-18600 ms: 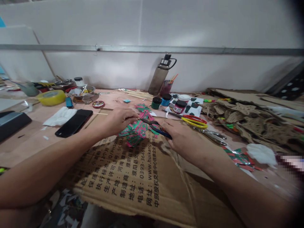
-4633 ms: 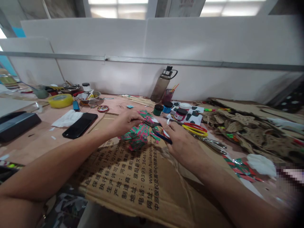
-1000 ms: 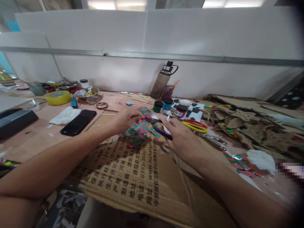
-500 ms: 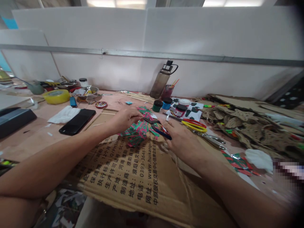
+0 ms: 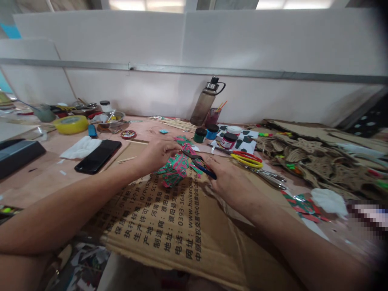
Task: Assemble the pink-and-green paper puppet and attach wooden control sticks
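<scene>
In the head view, my right hand (image 5: pixel 226 173) is wrapped round pliers (image 5: pixel 198 162) with dark jaws and blue and red handles. Their jaws point left, towards the fingertips of my left hand (image 5: pixel 162 155). That left hand is closed in a pinch, and whatever lies between its fingers is too small to make out. Below both hands a pink and green patterned piece (image 5: pixel 176 171), dotted with small shiny beads, rests on a printed cardboard sheet (image 5: pixel 169 230). My left hand partly covers this piece.
Scissors with red and yellow handles (image 5: pixel 247 158) lie right of my right hand, before paint jars (image 5: pixel 228 139). A bottle (image 5: pixel 204 105) stands behind. Leftward are a phone (image 5: pixel 98 157) and a tape roll (image 5: pixel 71 124). Brown woven pieces (image 5: pixel 300 151) are heaped at right.
The pliers have turned slightly, their jaws sloping more steeply down to the right. My left hand stays pinched at the jaw tips, and the patterned piece has barely shifted.
</scene>
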Available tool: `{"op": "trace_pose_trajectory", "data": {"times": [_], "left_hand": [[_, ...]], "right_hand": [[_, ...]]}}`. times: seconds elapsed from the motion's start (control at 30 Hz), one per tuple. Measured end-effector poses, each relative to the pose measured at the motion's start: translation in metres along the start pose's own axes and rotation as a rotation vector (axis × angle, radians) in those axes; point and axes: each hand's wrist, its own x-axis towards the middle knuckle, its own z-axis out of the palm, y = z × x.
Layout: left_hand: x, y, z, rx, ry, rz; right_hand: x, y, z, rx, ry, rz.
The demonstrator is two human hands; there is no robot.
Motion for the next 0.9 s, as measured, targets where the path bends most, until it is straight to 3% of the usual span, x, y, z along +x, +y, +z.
{"op": "trace_pose_trajectory", "data": {"times": [0.13, 0.4, 0.9], "left_hand": [[0.001, 0.000, 0.001, 0.007, -0.010, -0.001], [0.008, -0.011, 0.007, -0.093, -0.019, -0.132], [0.007, -0.009, 0.006, -0.109, -0.083, -0.102]], "right_hand": [[0.002, 0.000, 0.000, 0.032, -0.013, 0.020], [0.003, 0.010, -0.002, -0.148, 0.003, 0.031], [0.002, 0.004, -0.002, -0.104, -0.046, 0.044]]}}
